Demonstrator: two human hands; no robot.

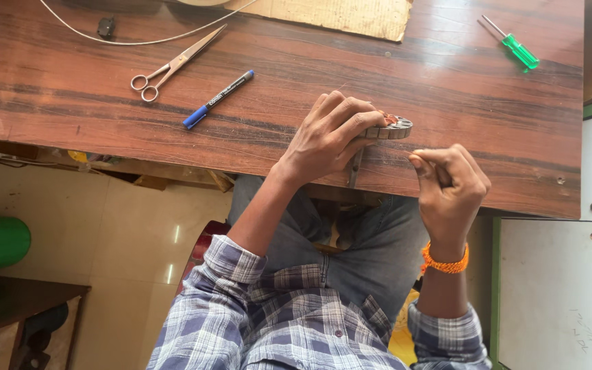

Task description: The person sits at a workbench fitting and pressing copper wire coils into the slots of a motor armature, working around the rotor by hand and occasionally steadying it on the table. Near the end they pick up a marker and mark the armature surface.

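On the wooden table [447, 82], left hand [327, 137] grips a flat-lying metal ring [392, 128]; right hand [450, 185] fisted, pinching.

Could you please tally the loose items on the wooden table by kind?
Scissors: 1
Marker pen with blue cap: 1
Green-handled screwdriver: 1
Round metal part under the left hand: 1
Cardboard sheet: 1
White cable: 1
Total: 6

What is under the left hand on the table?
The left hand covers most of a round grey metal part; only its right edge with copper windings shows. The rest is hidden.
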